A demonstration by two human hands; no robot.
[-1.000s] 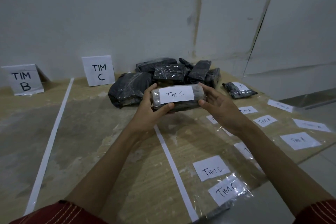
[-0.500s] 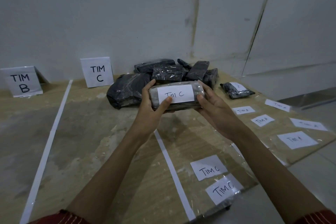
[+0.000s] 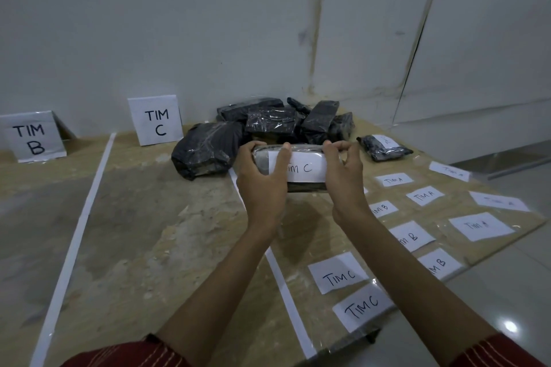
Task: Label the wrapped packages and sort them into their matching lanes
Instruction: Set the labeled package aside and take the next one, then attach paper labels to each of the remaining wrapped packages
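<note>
Head view. A wrapped package (image 3: 302, 187), grey under clear film, is grasped at both ends by the two hands just in front of a pile of black wrapped packages (image 3: 208, 152). A white paper label (image 3: 310, 168) reading "TIM C" is fixed across its near face. The left hand (image 3: 262, 185) is curled round the left end, with the fingers over the top edge and the thumb laid across the label's left margin. The right hand (image 3: 343, 179) is curled round the right end, with the fingertips hooked over the top edge. The package is held level, in line with the far end of a white tape line (image 3: 286, 298); whether it touches the table (image 3: 149, 247) cannot be told.

A second tape line (image 3: 86, 211) is laid further left. A standing sign marked "TIM C" (image 3: 155, 121) is placed against the wall between the two lines, and a sign marked "TIM B" (image 3: 32, 137) is placed left of the second line.

To the right of the pile, one small black package (image 3: 383, 147) with a white label is set apart. Loose labels under clear film are laid out on the right part of the table: "TIM C" labels (image 3: 338, 277) nearest, "TIM B" labels (image 3: 413, 237) beyond them, "TIM A" labels (image 3: 481, 226) furthest right.
</note>
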